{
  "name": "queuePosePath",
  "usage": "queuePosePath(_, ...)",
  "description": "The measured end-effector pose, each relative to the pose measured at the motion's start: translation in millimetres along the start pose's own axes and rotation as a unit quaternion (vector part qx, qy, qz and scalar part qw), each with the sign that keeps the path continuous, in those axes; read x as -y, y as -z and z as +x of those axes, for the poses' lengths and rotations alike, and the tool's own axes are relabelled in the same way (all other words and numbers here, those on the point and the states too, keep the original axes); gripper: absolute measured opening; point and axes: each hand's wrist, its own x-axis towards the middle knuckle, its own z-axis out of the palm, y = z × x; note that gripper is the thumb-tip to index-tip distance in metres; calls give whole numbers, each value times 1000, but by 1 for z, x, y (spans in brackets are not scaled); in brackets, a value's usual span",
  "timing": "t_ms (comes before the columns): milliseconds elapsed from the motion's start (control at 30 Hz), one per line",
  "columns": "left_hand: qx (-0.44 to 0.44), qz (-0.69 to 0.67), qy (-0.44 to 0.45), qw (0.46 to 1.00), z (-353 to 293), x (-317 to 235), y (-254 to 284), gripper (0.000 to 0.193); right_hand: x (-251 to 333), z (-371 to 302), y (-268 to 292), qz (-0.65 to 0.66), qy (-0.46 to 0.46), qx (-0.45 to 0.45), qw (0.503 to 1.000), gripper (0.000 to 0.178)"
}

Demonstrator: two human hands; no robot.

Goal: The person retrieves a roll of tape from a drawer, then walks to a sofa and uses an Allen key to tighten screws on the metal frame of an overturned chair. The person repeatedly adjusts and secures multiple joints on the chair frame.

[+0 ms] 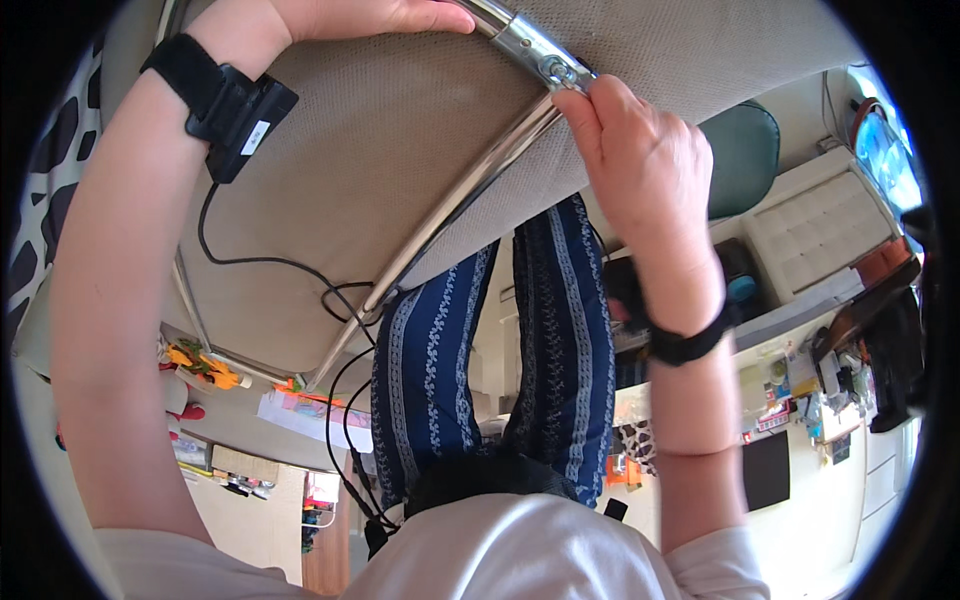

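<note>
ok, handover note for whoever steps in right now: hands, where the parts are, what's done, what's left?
Left hand: resting on the chrome tube near the picture's top edge, palm down; grip unclear.
Right hand: fingertips pinched at the metal clamp joint, where a bolt head shows.
Beige fabric panel: spread under the tube, over the person's lap; blue patterned trousers below it.
Done: clamp sits on the tube.
Left: cannot tell if the bolt is tight; check it. No tool in view.
</note>
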Motion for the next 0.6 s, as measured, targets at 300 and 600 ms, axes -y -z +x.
queuePosePath(300, 26, -46, 32, 998, 2, -3, 5, 43, -20, 37, 29, 384, -76, 374, 841, 35)
queuePosePath(600, 39, -61, 59, 996, 4, -13, 7, 42, -10, 14, 18, 524, -236, 326, 751, 32)
